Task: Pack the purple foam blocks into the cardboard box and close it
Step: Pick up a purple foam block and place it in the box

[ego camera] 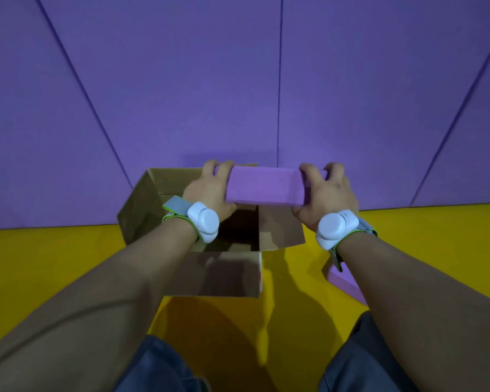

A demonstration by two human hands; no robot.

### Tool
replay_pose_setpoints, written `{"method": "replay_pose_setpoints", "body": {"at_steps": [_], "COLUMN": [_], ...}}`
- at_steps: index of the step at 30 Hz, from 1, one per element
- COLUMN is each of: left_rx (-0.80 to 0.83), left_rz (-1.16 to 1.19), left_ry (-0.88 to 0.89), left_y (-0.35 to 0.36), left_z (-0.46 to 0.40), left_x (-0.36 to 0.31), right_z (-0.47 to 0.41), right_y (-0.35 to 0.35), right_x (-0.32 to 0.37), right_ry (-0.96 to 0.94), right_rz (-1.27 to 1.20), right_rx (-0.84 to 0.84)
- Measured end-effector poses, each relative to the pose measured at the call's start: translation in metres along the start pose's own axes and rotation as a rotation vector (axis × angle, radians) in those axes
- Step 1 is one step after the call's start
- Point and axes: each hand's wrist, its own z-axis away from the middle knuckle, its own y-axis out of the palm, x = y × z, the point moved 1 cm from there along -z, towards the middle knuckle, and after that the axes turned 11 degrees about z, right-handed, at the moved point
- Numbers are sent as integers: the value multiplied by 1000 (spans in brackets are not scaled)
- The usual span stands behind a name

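A purple foam block [263, 186] hangs level above the open cardboard box [142, 205], over the box's far right part. My left hand [208, 189] grips the block's left end and my right hand [327, 193] grips its right end. The box stands on the yellow floor with its flaps spread outward; its inside is dark and I cannot tell what lies in it. A second purple foam block [344, 281] lies on the floor to the right of the box, mostly hidden under my right forearm.
A purple padded wall [238, 80] rises right behind the box. Yellow floor [40, 264] stretches to both sides. My knees in dark trousers [159, 366] are at the bottom edge. White sensors are strapped to both wrists.
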Motion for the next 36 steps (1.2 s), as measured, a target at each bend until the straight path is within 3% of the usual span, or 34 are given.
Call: {"method": "replay_pose_setpoints", "body": {"at_steps": [10,26,31,36], "left_rx": [29,264,300,238], "left_rz": [42,-35,12,20], "left_ry": [-108,-252,-263,-257], "left_y": [-3,29,35,35], "left_z": [5,-15,-17,-19], "left_x": [57,130,145,158], "right_z": [-10,-24,-32,-33], "right_y": [40,107,117,128], "right_x": [51,102,112,119], "right_ry": [-54,-165,-207,-215], "right_rz": [-24,16,-15,-58], "right_rx": [95,362,361,336]}}
